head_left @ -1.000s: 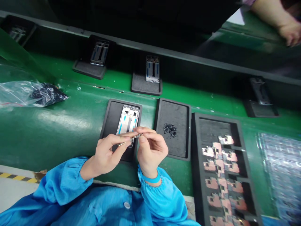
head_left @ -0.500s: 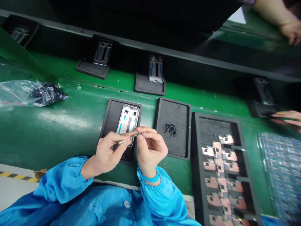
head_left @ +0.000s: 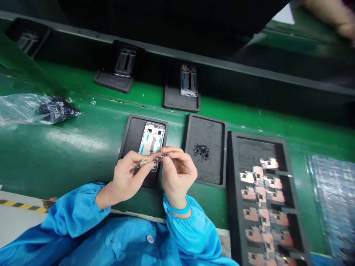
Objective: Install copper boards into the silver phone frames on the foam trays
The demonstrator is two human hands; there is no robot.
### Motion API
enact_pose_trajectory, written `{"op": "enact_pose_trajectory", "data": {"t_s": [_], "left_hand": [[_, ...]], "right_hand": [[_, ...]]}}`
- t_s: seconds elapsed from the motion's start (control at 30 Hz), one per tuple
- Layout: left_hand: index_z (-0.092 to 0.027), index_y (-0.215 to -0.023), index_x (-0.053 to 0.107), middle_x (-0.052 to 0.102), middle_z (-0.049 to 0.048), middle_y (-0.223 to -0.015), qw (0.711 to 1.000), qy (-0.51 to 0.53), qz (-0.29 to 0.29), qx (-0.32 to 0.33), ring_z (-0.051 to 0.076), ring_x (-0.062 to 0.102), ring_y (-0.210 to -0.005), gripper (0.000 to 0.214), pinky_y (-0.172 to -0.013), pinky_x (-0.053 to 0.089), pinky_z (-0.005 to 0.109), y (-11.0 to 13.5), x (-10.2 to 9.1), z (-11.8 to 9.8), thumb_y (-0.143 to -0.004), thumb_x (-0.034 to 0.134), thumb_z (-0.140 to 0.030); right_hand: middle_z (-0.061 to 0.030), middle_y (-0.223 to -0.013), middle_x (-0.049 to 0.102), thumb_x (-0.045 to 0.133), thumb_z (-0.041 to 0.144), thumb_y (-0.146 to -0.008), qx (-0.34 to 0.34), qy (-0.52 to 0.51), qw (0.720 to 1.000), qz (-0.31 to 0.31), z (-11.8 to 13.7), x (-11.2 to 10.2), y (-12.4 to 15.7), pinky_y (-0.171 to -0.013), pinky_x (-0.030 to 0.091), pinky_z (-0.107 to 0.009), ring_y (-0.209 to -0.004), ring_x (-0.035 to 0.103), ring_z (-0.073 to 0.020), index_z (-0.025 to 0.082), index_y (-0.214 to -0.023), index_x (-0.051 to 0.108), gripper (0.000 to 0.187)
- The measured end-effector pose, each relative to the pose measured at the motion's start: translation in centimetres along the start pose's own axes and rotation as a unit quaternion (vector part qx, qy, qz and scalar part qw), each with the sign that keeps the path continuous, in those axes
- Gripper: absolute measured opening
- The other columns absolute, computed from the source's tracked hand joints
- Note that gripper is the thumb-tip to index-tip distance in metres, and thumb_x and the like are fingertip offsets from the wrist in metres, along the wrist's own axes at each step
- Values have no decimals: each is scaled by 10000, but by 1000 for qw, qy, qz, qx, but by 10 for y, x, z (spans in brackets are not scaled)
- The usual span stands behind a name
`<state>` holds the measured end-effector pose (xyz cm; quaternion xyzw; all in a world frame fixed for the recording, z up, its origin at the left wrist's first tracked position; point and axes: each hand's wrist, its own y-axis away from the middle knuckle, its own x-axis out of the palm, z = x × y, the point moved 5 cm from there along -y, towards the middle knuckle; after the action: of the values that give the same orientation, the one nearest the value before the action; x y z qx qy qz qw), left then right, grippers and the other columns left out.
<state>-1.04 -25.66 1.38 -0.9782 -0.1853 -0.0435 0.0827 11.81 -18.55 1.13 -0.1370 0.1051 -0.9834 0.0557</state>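
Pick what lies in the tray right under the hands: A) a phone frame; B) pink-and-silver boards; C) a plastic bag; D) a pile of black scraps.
A: the phone frame lies in the black tray, beneath the metal strip pinched by the left hand and right hand.

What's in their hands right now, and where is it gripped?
A small thin metal strip, held at both ends: the left hand pinches one end, the right hand the other.
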Motion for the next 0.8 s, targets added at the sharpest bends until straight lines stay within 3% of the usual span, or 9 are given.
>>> {"op": "enact_pose_trajectory", "data": {"t_s": [0.1,0.33,0.5,0.57,0.67,0.8], "left_hand": [[-187,-1003,676,834,22,-1000,992,75,-33,-96,154,817,-901,83,-826,678,217,-4,-1,4,-958,745,-175],[-172,-963,646,801,-3,-887,948,202,-52,-238,132,792,-786,252,-738,688,235,-12,-1,14,-891,842,-313],[-176,-927,596,756,-29,-825,916,283,-42,-282,118,774,-739,342,-688,644,195,-17,1,14,-834,890,-322],[-182,-988,606,757,-22,-831,903,303,-32,-302,124,771,-744,354,-678,622,191,-18,3,16,-824,892,-311],[-200,-1099,609,771,-4,-893,882,323,-36,-342,147,770,-778,421,-705,612,231,-14,7,21,-795,892,-269],[-198,-1141,639,773,32,-999,864,336,-20,-374,177,763,-912,421,-834,615,298,-8,12,24,-794,868,-264]], "right_hand": [[-36,-990,791,734,200,-920,19,-7,1000,8,-4,-1,1,-862,640,-377,-960,762,-198,268,-1000,750,105],[-57,-1082,809,766,318,-909,67,-9,997,26,-11,-4,2,-958,626,-383,-1022,778,-221,265,-1178,737,276],[-135,-1325,741,820,380,-847,91,-8,984,150,-13,10,6,-1050,605,-481,-1214,726,-294,244,-1374,650,570],[-127,-1335,732,814,313,-853,88,14,980,177,-15,14,7,-1078,588,-497,-1255,704,-293,250,-1328,683,497],[-111,-1289,743,787,255,-874,62,55,984,156,-18,15,8,-1079,581,-494,-1233,705,-274,248,-1204,752,332],[-101,-1229,763,813,271,-853,25,66,989,132,-17,14,7,-1028,595,-491,-1165,723,-274,258,-1139,776,289]]}}
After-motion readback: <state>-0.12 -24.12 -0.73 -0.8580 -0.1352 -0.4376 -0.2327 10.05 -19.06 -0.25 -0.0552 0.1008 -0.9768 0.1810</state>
